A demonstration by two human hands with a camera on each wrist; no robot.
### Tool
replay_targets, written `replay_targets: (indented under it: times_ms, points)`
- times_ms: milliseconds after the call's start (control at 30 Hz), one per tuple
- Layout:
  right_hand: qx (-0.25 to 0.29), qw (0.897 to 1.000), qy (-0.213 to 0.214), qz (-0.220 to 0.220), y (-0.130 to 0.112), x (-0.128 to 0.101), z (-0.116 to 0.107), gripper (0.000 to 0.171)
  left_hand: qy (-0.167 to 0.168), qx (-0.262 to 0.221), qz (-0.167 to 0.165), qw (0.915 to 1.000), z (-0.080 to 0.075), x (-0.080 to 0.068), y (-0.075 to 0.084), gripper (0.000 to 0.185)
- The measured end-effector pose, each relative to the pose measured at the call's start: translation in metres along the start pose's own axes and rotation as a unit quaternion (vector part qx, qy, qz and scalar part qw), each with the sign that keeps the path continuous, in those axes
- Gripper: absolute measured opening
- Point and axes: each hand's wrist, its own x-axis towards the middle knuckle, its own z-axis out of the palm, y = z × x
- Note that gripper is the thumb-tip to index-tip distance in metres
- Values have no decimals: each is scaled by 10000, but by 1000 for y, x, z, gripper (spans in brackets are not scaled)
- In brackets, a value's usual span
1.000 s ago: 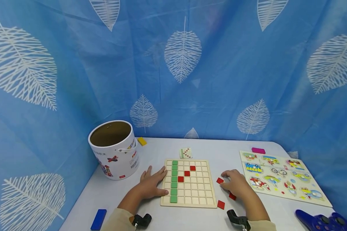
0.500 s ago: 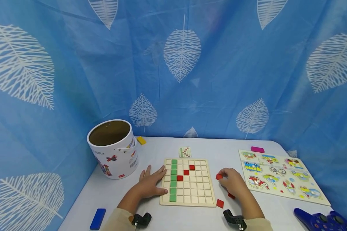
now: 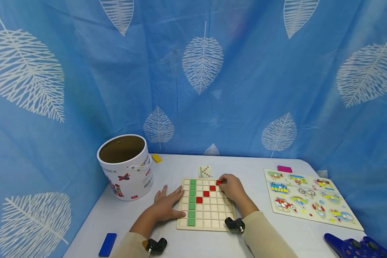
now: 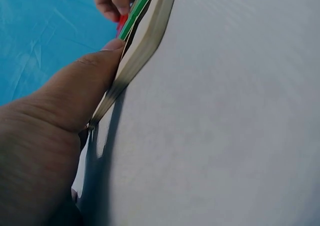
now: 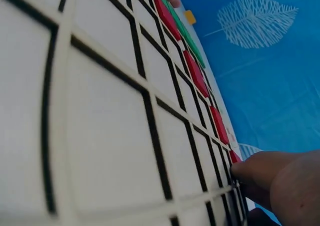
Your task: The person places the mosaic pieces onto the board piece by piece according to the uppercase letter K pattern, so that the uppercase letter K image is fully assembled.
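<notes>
A wooden grid board (image 3: pixel 214 215) lies on the table, with a column of green tiles (image 3: pixel 192 206) and a diagonal of red tiles (image 3: pixel 206 194) set in it. At its left edge rests my left hand (image 3: pixel 165 207), fingers spread; in the left wrist view the thumb (image 4: pixel 82 88) touches the board's rim. My right hand (image 3: pixel 233 188) pinches a red tile (image 3: pixel 218 182) over the board's top row, up and right of the diagonal. The right wrist view shows that tile (image 5: pixel 234 157) partly hidden by fingers.
A small pattern card (image 3: pixel 205 171) lies behind the board. A white bucket (image 3: pixel 132 181), a yellow block (image 3: pixel 156 158) and a blue block (image 3: pixel 108 244) are at left. At right are a vehicle puzzle (image 3: pixel 309 200), a pink block (image 3: pixel 284 168) and a blue game controller (image 3: pixel 354 247).
My right hand has picked up a red tile from the table right of the board and carried it left to the top row. The left hand stays put. My sleeve now covers where loose tiles lay.
</notes>
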Motion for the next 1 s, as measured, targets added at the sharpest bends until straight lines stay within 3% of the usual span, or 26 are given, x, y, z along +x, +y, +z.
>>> replay_targets:
  times_ms: [333, 467, 700, 867, 1000]
  points:
    - [-269, 9983, 507, -65, -1, -8, 10, 14, 31, -131, 24, 9999, 3, 0, 0, 101]
    - [-258, 9985, 467, 113, -4, -10, 8, 19, 52, -62, 4, 10000, 3, 1, -1, 101]
    - [-350, 9991, 230, -56, -5, -10, 3, 16, 38, -18, -10, 10000, 2, 0, -1, 101]
    - [-49, 9999, -123, -7, 9, -19, -22, 27, 6, -49, 7, 10000, 2, 1, -1, 101]
    - [26, 9977, -527, 422, 34, -37, -54, 34, -20, -4, 0, 10000, 3, 2, -3, 102]
